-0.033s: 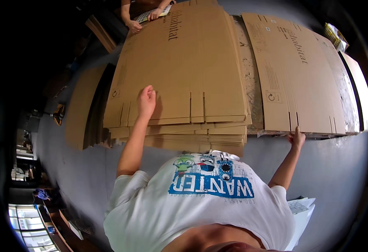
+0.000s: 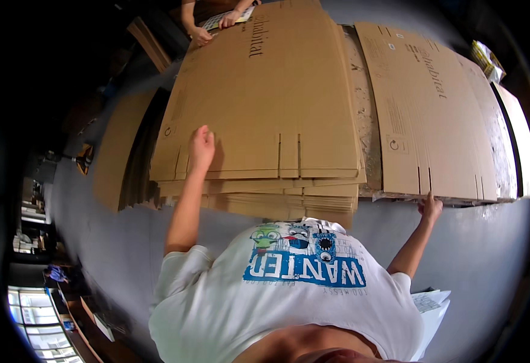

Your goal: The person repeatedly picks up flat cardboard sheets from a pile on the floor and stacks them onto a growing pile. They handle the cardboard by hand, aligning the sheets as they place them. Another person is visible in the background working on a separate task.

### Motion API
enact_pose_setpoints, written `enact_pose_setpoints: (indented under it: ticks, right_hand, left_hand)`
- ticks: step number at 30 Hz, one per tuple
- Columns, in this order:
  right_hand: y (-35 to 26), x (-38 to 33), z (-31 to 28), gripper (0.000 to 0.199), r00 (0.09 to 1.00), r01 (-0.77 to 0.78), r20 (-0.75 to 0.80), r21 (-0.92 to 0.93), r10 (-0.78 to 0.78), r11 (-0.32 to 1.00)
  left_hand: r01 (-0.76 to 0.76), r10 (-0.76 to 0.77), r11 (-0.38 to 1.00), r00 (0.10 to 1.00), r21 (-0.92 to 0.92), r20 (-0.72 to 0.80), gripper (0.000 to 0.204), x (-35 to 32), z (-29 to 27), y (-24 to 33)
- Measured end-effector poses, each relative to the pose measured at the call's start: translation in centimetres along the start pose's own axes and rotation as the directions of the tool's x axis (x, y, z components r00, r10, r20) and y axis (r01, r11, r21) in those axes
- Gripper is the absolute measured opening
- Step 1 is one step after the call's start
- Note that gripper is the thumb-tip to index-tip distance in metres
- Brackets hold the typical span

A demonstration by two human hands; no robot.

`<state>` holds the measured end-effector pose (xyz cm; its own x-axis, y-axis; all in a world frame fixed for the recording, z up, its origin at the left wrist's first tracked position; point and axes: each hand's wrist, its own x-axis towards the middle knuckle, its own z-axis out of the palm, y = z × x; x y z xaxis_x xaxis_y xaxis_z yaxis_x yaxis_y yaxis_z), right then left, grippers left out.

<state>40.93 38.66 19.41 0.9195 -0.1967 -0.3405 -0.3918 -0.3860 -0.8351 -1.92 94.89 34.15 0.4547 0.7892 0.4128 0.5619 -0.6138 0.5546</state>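
Containers: uneven stack of flattened cartons [image 2: 265,109] at centre; separate flattened carton [image 2: 428,127] lying to its right | left hand [image 2: 202,146]: curled closed above the stack, contact unclear | right hand [image 2: 431,207]: finger at that carton's near edge, cannot tell if gripping | co-worker's hands [image 2: 202,37]: at stack's far left corner

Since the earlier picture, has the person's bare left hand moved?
Yes, slightly left: the bare left hand is now farther from the two straight dark slots to its right in the flat brown cardboard sheet beneath.
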Motion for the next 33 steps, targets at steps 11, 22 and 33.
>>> enact_pose_setpoints:
  ticks: [11,22,33]
  right_hand:
    - [-14.6,-22.9,15.1,0.031,0.737,0.676,0.355,-0.354,-0.576,0.646]
    - [-16.8,-25.4,17.8,0.039,0.758,0.574,0.257,-0.701,-0.599,0.425]
    - [-14.3,-17.3,18.2,0.056,0.821,0.532,0.186,-0.594,-0.54,0.603]
  left_hand:
    - [0.39,-0.313,0.615,0.918,0.685,-0.242,0.044,0.7,-9.8,-16.2]
    - [0.254,-0.033,0.785,0.928,0.565,-0.371,0.039,-0.1,-10.5,-17.3]
    - [0.451,-0.426,0.856,0.892,0.251,-0.15,0.037,4.5,-14.2,-19.9]
